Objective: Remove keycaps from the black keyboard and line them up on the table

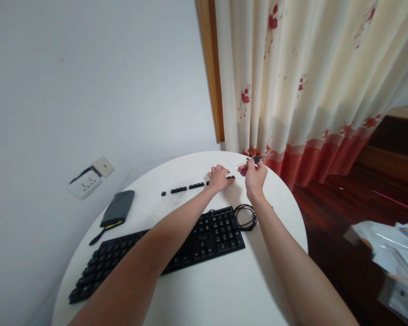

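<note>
On the worktop, keycaps lie lined up; I judge most keyboard keys unpulled. My right hand pinches a wire tool; whether my left hand grips, I can't tell.

Floral red-hemmed curtain, grey pouch, wall socket, wooden floor

One keyboard, two grips, one pouch, one table.
</note>
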Available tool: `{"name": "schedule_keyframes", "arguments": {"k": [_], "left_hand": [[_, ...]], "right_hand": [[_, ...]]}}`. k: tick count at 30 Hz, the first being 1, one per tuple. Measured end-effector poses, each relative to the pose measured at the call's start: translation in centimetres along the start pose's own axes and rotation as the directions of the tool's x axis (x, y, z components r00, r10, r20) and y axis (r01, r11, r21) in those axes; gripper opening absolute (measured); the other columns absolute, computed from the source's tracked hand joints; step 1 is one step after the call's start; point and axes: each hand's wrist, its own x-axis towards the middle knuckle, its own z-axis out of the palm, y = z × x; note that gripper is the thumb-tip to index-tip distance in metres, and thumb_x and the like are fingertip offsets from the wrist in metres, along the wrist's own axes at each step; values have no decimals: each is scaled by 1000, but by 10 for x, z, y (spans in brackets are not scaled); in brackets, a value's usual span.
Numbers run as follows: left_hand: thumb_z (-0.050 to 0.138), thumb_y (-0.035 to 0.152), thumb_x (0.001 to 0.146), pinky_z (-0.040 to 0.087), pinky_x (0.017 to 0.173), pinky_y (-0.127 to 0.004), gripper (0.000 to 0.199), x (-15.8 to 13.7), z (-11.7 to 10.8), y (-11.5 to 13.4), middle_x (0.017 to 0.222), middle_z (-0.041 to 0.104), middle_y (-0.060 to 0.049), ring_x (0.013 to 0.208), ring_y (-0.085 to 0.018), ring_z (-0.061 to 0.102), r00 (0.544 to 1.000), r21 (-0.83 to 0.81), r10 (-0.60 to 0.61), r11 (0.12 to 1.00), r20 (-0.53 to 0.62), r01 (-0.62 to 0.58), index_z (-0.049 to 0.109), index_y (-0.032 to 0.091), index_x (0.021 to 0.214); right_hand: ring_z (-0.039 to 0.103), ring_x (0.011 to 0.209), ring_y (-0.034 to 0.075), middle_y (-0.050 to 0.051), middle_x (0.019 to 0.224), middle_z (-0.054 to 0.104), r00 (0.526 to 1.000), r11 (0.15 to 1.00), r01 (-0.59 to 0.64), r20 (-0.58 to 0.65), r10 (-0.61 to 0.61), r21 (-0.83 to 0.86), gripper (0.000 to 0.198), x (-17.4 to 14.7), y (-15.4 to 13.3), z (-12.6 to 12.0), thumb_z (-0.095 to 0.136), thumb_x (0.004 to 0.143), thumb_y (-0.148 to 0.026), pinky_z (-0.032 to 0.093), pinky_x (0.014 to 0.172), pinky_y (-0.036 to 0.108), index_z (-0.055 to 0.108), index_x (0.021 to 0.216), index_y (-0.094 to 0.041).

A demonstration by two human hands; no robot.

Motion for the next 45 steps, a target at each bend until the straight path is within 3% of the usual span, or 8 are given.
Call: {"name": "schedule_keyframes", "arguments": {"k": [6,10,14,18,22,30,38,45], "left_hand": [[61,46,86,37,100,-46,33,-34,-84,-35,127,59,-7,120,-29,48,989,0,29,1000,-144,-30,70,26,111],[50,44,87,43,101,-40,38,-104,-151,-108,120,66,-6,106,-24,59,986,-4,-6,1000,-165,5,69,23,112],[48,51,81,51,90,-36,43,-192,-186,-195,107,72,-5,91,-25,65,961,29,-230,971,-153,237,72,22,102],[48,56,78,51,90,-36,47,-268,-186,-251,106,73,-7,97,-28,66,921,52,-367,925,-131,376,72,22,100],[48,58,78,47,100,-38,52,-307,-168,-265,115,69,-11,105,-29,65,908,52,-391,914,-153,403,69,20,107],[40,56,83,42,107,-42,53,-312,-149,-256,123,67,-12,119,-29,59,837,-105,-502,865,-217,491,66,19,110],[35,57,86,43,107,-41,59,-319,-147,-263,124,69,-8,121,-29,60,762,-279,-605,791,-230,544,70,19,114],[35,56,87,47,103,-43,59,-319,-150,-258,120,71,-7,117,-31,62,758,-278,-604,794,-248,541,72,18,112]], "right_hand": [[63,53,14,1,61,67,1000,999,-8,-18,8,31,23,1,-1,-2,51,88,-41,45,47,22,53,81,-19],[64,54,15,0,61,67,1000,999,-12,5,12,46,23,-3,-2,-1,52,87,-41,46,48,23,53,82,-19],[65,55,15,1,61,68,999,999,11,43,-12,32,24,-13,-9,3,52,88,-42,45,48,22,53,81,-19],[65,57,14,3,64,69,994,997,58,92,-62,43,24,-26,-20,7,54,88,-42,44,49,22,54,81,-18],[64,55,14,2,64,68,988,990,136,73,-138,31,26,-30,-22,8,55,89,-43,45,49,22,54,82,-18],[63,54,14,2,67,67,992,996,90,-94,-90,-8,25,-9,0,-5,53,87,-43,46,48,23,53,79,-19],[63,54,12,8,83,74,941,884,-243,125,315,-398,20,4,41,-21,49,85,-30,41,45,20,61,84,-15],[66,52,14,10,92,72,886,834,-296,191,422,-466,13,1,64,-18,49,87,-24,41,40,20,58,90,-15]]}}
